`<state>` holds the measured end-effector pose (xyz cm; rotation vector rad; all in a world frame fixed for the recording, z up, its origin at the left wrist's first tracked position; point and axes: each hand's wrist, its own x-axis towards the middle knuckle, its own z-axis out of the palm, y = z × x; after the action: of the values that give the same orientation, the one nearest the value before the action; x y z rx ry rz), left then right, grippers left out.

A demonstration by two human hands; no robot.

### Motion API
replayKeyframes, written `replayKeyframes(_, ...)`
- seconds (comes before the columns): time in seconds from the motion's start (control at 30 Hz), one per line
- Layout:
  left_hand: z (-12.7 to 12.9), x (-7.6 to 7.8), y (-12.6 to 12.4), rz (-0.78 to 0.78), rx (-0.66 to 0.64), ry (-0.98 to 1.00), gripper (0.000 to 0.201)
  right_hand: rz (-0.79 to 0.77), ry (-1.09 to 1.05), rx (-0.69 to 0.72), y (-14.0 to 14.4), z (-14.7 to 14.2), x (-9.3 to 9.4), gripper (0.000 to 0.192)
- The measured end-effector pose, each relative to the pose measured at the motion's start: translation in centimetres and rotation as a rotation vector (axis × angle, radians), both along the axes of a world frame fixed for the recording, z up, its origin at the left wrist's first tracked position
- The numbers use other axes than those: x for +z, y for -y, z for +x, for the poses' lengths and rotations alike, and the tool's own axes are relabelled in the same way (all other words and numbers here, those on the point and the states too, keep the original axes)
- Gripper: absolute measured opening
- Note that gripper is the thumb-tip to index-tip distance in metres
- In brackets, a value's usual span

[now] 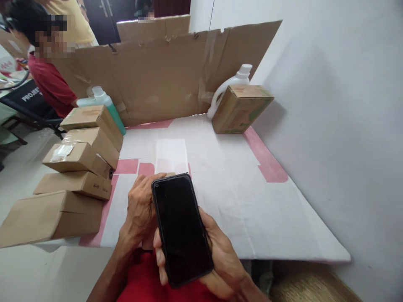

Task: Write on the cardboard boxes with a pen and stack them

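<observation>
Holding a black smartphone (pixel 182 230) in the right grip (pixel 220 243), closed around its lower half, dark screen up; at its upper left, partly behind it, laying the left grip (pixel 143 199) over mostly hidden brown cardboard (pixel 148 242), impossible to tell whether gripped, near the table (pixel 236 209) edge

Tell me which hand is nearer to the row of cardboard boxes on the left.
Left. The left hand is apart from the cardboard boxes, a little to their right; the right hand, gripping the phone, is farther to their right.
</observation>
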<state>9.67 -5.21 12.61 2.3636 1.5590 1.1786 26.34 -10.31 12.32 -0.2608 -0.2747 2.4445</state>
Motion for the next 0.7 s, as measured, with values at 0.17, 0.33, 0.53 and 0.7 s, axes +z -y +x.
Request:
replayKeyframes(0.17,-0.12,-0.10,-0.14,0.004,-0.018,-0.004,0.033,0.018,-0.032,0.031,-0.05,0.03,-0.13,0.086)
replayKeyframes(0.33,-0.10,0.00,-0.10,-0.046,-0.010,0.053,0.032,0.070,-0.029,0.057,0.00,0.36,-0.02,0.080)
replayKeyframes(0.53,-0.03,-0.06,-0.19,-0.112,-0.039,0.098,0.033,0.106,0.008,0.061,0.00,0.49,0.33,0.078)
replayKeyframes(0.7,-0.07,-0.30,-0.10,-0.091,-0.017,0.072,0.035,0.111,0.040,0.037,0.18,0.62,0.24,0.080)
